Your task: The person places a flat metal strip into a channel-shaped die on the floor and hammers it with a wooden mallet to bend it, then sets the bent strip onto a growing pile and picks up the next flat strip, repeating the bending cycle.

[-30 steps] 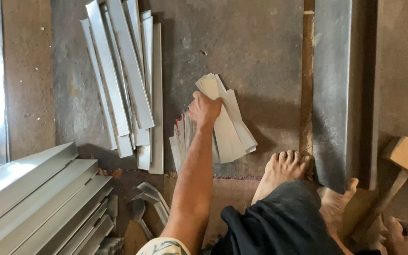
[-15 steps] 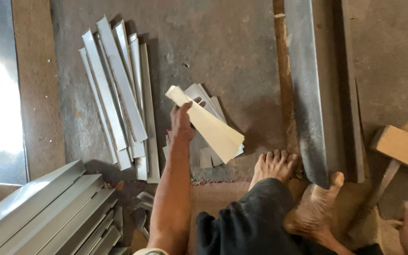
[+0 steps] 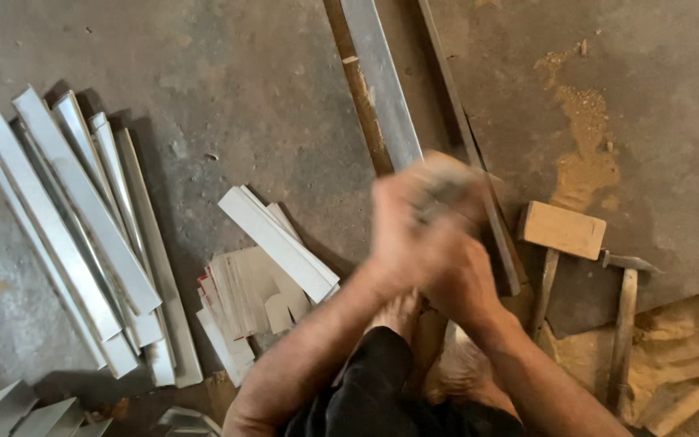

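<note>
My left hand (image 3: 402,231) and my right hand (image 3: 464,275) meet at the middle of the view, both blurred by motion. Together they close around a small grey metal piece (image 3: 445,190), too blurred to make out its shape. They hover over the near end of a long grey metal bar (image 3: 382,97) that runs away across the floor. Left of the hands lies a pile of short pale metal strips (image 3: 260,291), with one longer strip (image 3: 277,243) resting diagonally on top. My bare foot (image 3: 402,316) shows below the hands.
A bundle of long angled metal strips (image 3: 82,235) lies at the left. A wooden mallet (image 3: 561,229) and a hammer (image 3: 624,320) lie to the right. Sawdust (image 3: 584,162) is scattered beyond them. Folded metal channels (image 3: 10,409) sit at the lower left corner.
My left hand has let go of the long pale strip, which now lies on the pile. It has moved right to join my right hand over the bar. The view has shifted closer.
</note>
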